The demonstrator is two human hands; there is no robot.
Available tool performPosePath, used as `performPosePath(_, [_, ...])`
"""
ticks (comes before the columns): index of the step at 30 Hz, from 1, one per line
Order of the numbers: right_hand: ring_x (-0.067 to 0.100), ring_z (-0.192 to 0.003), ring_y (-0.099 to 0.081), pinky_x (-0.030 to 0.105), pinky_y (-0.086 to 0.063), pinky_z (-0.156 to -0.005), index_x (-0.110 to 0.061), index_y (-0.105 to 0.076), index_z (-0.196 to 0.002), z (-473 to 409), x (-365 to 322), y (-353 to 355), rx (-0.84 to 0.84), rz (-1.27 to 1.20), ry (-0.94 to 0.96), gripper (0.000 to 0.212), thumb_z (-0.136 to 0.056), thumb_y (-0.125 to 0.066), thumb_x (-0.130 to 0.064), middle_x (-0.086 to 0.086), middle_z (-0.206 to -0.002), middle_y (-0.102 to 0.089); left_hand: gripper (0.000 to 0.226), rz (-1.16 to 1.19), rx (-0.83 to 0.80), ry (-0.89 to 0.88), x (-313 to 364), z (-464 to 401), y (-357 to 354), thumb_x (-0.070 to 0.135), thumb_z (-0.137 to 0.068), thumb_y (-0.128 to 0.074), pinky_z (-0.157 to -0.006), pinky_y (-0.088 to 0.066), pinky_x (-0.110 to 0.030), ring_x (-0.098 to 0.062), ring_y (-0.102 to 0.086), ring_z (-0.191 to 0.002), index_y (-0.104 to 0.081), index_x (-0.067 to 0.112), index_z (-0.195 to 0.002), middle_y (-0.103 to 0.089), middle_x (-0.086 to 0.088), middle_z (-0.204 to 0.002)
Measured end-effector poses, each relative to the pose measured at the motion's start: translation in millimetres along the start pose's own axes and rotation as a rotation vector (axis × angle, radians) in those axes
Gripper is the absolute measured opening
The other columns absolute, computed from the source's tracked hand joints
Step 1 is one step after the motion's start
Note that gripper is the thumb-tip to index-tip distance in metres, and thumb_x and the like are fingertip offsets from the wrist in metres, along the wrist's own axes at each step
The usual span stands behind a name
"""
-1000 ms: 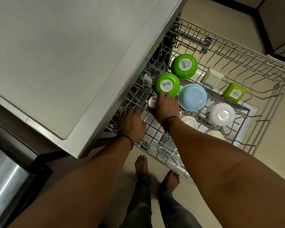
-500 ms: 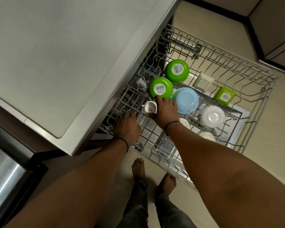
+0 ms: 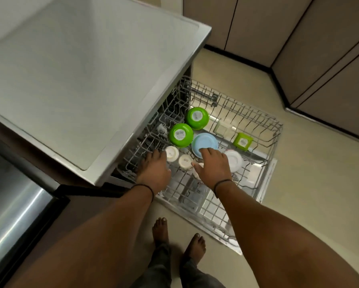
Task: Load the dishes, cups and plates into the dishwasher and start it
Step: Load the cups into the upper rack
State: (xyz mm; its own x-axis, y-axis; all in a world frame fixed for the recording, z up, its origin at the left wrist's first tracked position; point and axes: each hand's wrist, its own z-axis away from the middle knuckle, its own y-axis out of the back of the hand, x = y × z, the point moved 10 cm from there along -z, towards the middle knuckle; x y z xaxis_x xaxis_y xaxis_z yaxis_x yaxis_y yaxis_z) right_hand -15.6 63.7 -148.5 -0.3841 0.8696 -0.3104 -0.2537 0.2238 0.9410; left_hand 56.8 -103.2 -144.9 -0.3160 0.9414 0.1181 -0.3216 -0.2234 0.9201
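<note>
Pale kitchen floor (image 3: 299,204) and brown cabinet fronts (image 3: 319,59) frame the pulled-out dishwasher rack (image 3: 274,129) you are leaning over, beside a grey surface (image 3: 81,80) at your left.

Your right hand (image 3: 212,168) hovers over the middle of the rack with fingers spread and fairly straight, its fingertips lying on the near edge of an upturned light blue bowl (image 3: 203,142). It grips nothing that you can see; a small white piece shows just under the thumb, too hidden to identify. Your left hand (image 3: 154,168) reaches into the rack's left side with fingers loosely extended, beside a small white cup (image 3: 172,153) set upside down; whether it touches the cup or the wires cannot be told. Each wrist wears a thin dark band.

A second small white cup (image 3: 185,161) stands upside down between your two hands, just beside the first. Behind them sit two green bowls, both inverted with barcode labels up: one (image 3: 180,135) touching the blue bowl's left edge, the other (image 3: 196,118) farther back. At the right of your right hand lies a white bowl (image 3: 234,160), partly covered by your knuckles. Farther right is a small green square container (image 3: 243,141), and behind the blue bowl a pale square container (image 3: 223,128).

Your bare feet (image 3: 178,238) stand on the floor below the rack.
</note>
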Motion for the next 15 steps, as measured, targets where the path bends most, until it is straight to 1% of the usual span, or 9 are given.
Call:
performPosePath(2, [0.036,-0.101,-0.058,0.043,-0.043,-0.086,-0.013,-0.061,-0.116,11,-3,28,0.062,-0.012,0.023,0.044,-0.085,-0.066,-0.044,0.011,-0.111,-0.064,0.068,0.003,0.069,-0.026,12,15,28,0.042,-0.09,-0.055,-0.107,-0.034,-0.046,-0.032,-0.035,-0.134,-0.029,0.015,-0.147,-0.031,-0.012,-0.15])
performPosePath(4, [0.035,-0.105,-0.058,0.044,-0.042,-0.092,-0.013,-0.061,-0.119,20,-13,64,0.136,-0.036,0.042,0.046,-0.085,-0.065,-0.045,0.01,-0.115,-0.065,0.07,-0.006,0.167,-0.057,23,35,62,0.046,-0.09,-0.054,-0.107,-0.034,-0.044,-0.031,-0.036,-0.135,-0.03,0.015,-0.148,-0.031,-0.011,-0.151])
performPosePath(7, [0.031,-0.109,-0.057,0.043,-0.04,-0.097,-0.016,-0.06,-0.123,27,-33,111,0.219,-0.06,0.093,0.051,-0.087,-0.049,-0.05,0.007,-0.12,-0.064,0.067,-0.037,0.327,-0.094,30,66,112,0.045,-0.089,-0.055,-0.107,-0.033,-0.043,-0.031,-0.039,-0.134,-0.037,0.013,-0.144,-0.036,-0.014,-0.15])
performPosePath(8, [0.031,-0.109,-0.058,0.043,-0.041,-0.096,-0.016,-0.061,-0.123,27,-50,132,0.25,-0.046,0.13,0.053,-0.087,-0.044,-0.052,0.007,-0.12,-0.064,0.067,-0.059,0.4,-0.089,24,79,134,0.046,-0.089,-0.054,-0.107,-0.033,-0.043,-0.031,-0.038,-0.134,-0.038,0.013,-0.144,-0.036,-0.014,-0.15])
performPosePath(10, [0.031,-0.108,-0.059,0.043,-0.042,-0.095,-0.017,-0.061,-0.123,22,-66,152,0.283,-0.042,0.174,0.056,-0.086,-0.041,-0.053,0.007,-0.119,-0.065,0.067,-0.073,0.468,-0.061,13,88,160,0.047,-0.089,-0.052,-0.107,-0.034,-0.043,-0.031,-0.036,-0.134,-0.036,0.013,-0.144,-0.033,-0.014,-0.151])
performPosePath(11, [0.03,-0.108,-0.059,0.042,-0.042,-0.094,-0.018,-0.061,-0.123,19,-94,168,0.314,-0.037,0.244,0.055,-0.086,-0.041,-0.054,0.006,-0.118,-0.065,0.067,-0.088,0.507,-0.008,-9,102,183,0.047,-0.09,-0.051,-0.108,-0.033,-0.043,-0.031,-0.035,-0.134,-0.035,0.013,-0.145,-0.031,-0.014,-0.152])
performPosePath(13, [0.03,-0.105,-0.06,0.041,-0.043,-0.092,-0.017,-0.062,-0.122,18,-124,183,0.336,-0.025,0.302,0.054,-0.086,-0.043,-0.054,0.006,-0.116,-0.066,0.066,-0.096,0.552,0.063,-36,118,206,0.047,-0.092,-0.047,-0.11,-0.03,-0.043,-0.031,-0.032,-0.136,-0.032,0.014,-0.147,-0.028,-0.014,-0.154])
performPosePath(14, [0.031,-0.104,-0.06,0.042,-0.044,-0.091,-0.017,-0.062,-0.121,16,-152,187,0.321,-0.032,0.346,0.054,-0.085,-0.044,-0.053,0.006,-0.114,-0.066,0.065,-0.097,0.59,0.096,-58,133,220,0.047,-0.093,-0.046,-0.11,-0.03,-0.043,-0.031,-0.032,-0.136,-0.031,0.014,-0.147,-0.028,-0.014,-0.154])
performPosePath(15, [0.032,-0.103,-0.06,0.043,-0.045,-0.09,-0.017,-0.062,-0.121,14,-152,192,0.35,-0.035,0.343,0.054,-0.084,-0.044,-0.052,0.008,-0.113,-0.066,0.064,-0.098,0.586,0.106,-62,134,225,0.047,-0.093,-0.046,-0.11,-0.03,-0.043,-0.031,-0.034,-0.134,-0.032,0.014,-0.146,-0.03,-0.014,-0.152])
